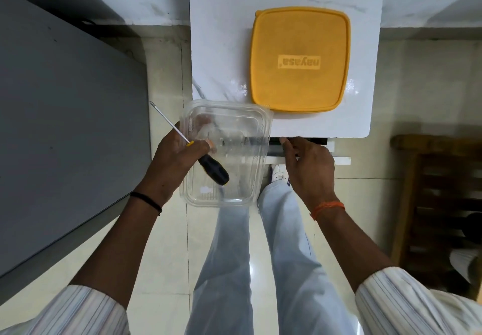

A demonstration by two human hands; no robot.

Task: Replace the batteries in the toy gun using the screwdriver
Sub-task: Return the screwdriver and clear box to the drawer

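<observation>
Our left hand (pixel 177 157) grips two things at once: the screwdriver (pixel 193 147) and the left rim of a clear plastic container (pixel 234 152). The fingers curl under and into the container's edge, with the screwdriver pinched against it. Its black handle lies over the container's near left part and its thin metal shaft points up and to the far left, past the hand. A black band sits on that wrist.

Our right hand (pixel 310 167) reaches to the near edge of the white marble-patterned table (pixel 221 48), fingers curled, with a fingertip touching a dark strip just under the tabletop's edge. We cannot tell whether it grips anything there. An orange thread circles that wrist.

The clear container is held in the air at the table's near left corner, partly over the floor, tilted a little. We cannot make out a toy gun or batteries through its plastic. A yellow lid (pixel 300 58) marked "nayasa" lies flat on the table, just beyond the container's far right corner.

Below, we see light trousers, a white shoe and a pale tiled floor.
</observation>
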